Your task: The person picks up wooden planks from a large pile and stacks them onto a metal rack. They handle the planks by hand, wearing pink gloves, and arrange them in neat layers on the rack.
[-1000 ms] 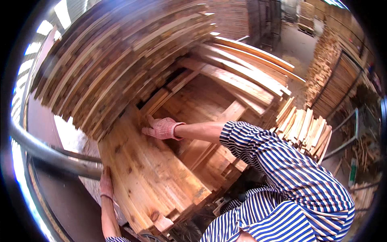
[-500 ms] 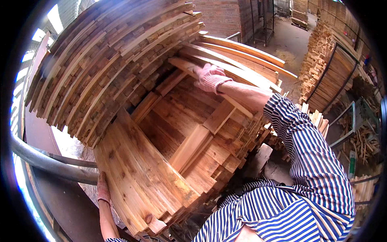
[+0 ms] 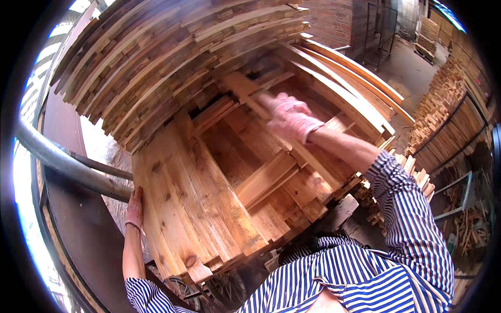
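My right hand (image 3: 295, 119), in a pink knitted glove and blurred by motion, is closed on a long wooden board (image 3: 242, 86). The board slants over a pile of planks, its far end close to the tall stack. Under it, several loose boards (image 3: 267, 177) lie crosswise on the darker planks. My left hand (image 3: 135, 207), gloved too, rests with straight fingers against the outer edge of the left row of planks (image 3: 177, 208), beside a metal pipe. Its palm side is hidden.
A tall stack of layered boards (image 3: 172, 57) rises at the far side. The grey metal pipe (image 3: 73, 156) runs in from the left. Long boards (image 3: 360, 78) stick out at the far right. More stacked wood (image 3: 438, 109) stands beyond, near a brick wall (image 3: 326, 21).
My right hand has drawn the board nearer and turned it a little over the pile. My left hand stays at the planks' edge. The whole view has shifted slightly.
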Tool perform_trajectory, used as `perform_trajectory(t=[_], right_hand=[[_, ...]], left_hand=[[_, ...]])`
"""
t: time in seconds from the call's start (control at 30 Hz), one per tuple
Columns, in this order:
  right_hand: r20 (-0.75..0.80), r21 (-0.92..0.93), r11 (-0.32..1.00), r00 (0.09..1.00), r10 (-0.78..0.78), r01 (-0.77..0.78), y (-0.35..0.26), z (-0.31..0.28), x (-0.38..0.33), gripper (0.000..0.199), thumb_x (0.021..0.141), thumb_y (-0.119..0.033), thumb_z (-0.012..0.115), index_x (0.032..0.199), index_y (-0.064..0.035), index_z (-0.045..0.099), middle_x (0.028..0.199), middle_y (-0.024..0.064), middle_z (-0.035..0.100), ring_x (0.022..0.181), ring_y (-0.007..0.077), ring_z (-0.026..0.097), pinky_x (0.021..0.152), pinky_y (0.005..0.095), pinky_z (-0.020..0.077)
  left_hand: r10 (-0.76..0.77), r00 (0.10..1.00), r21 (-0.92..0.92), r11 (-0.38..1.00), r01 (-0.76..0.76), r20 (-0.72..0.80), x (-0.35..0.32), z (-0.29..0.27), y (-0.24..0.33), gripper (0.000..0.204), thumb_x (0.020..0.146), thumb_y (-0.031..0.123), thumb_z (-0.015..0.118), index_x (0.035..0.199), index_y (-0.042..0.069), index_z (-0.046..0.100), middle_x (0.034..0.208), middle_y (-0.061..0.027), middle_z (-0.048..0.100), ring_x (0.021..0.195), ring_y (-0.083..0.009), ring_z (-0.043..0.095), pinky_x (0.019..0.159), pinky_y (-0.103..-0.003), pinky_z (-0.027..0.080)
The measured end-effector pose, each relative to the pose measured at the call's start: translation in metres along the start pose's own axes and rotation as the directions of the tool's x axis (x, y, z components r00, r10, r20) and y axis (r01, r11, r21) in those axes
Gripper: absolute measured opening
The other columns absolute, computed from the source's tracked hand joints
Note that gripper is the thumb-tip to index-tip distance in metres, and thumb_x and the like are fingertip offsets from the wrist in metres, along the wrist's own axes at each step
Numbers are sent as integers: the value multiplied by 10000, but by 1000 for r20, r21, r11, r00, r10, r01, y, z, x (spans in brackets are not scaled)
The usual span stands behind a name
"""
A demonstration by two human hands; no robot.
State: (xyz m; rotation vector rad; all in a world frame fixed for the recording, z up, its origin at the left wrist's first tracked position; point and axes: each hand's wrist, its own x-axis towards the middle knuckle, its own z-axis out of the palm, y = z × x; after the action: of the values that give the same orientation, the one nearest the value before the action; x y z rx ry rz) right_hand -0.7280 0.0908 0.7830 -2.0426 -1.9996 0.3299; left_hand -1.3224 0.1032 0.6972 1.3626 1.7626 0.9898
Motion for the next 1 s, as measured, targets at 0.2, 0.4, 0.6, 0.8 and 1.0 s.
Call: perform_trajectory(t=[0.2, 0.4, 0.6, 0.8, 1.0], right_hand=[[0, 244, 929, 958, -287, 279, -93, 65, 9, 537, 968, -448, 506, 1381, -105, 520, 1092, 239, 689, 1045, 385, 666, 893, 504, 544], [-277, -87, 979, 939, -203, 186, 3, 80, 65, 544, 971, -330, 520, 1459, -104, 442, 1326, 256, 581, 1146, 428, 619, 891, 587, 492], [-633, -702, 541, 754, -175, -463, 171, -1, 57, 483, 977, -251, 504, 1430, -88, 473, 1337, 261, 572, 1039, 346, 665, 762, 545, 536], [-632, -301, 915, 775, 19, -269, 209, -16, 114, 346, 926, -234, 575, 1217, -49, 610, 1124, 172, 664, 923, 333, 693, 674, 585, 561], [-249, -332, 935, 968, 37, -121, 174, -79, 110, 413, 813, -332, 713, 1105, -40, 703, 1031, 148, 707, 920, 363, 704, 717, 617, 571]], left_hand=[[307, 936, 596, 725, -346, 170, 31, -35, 1, 529, 1059, 377, 439, 1446, 21, 495, 1413, -181, 543, 1260, -255, 519, 1089, -349, 388], [92, 989, 41, 994, -97, 118, 32, -19, -6, 568, 1067, 387, 483, 1480, -2, 459, 1486, -114, 506, 1322, -217, 493, 1137, -334, 368], [86, 972, 18, 996, -92, 220, 59, 34, 20, 560, 1076, 389, 456, 1500, 24, 429, 1474, -104, 499, 1318, -225, 479, 1111, -352, 381], [176, 944, 50, 979, -197, 279, 81, 191, 111, 547, 1075, 385, 453, 1484, 22, 447, 1466, -113, 507, 1310, -231, 487, 1107, -354, 382], [214, 924, 82, 964, -251, 318, 89, 247, 157, 534, 1074, 381, 450, 1468, 20, 465, 1458, -121, 515, 1302, -238, 496, 1102, -356, 383]])
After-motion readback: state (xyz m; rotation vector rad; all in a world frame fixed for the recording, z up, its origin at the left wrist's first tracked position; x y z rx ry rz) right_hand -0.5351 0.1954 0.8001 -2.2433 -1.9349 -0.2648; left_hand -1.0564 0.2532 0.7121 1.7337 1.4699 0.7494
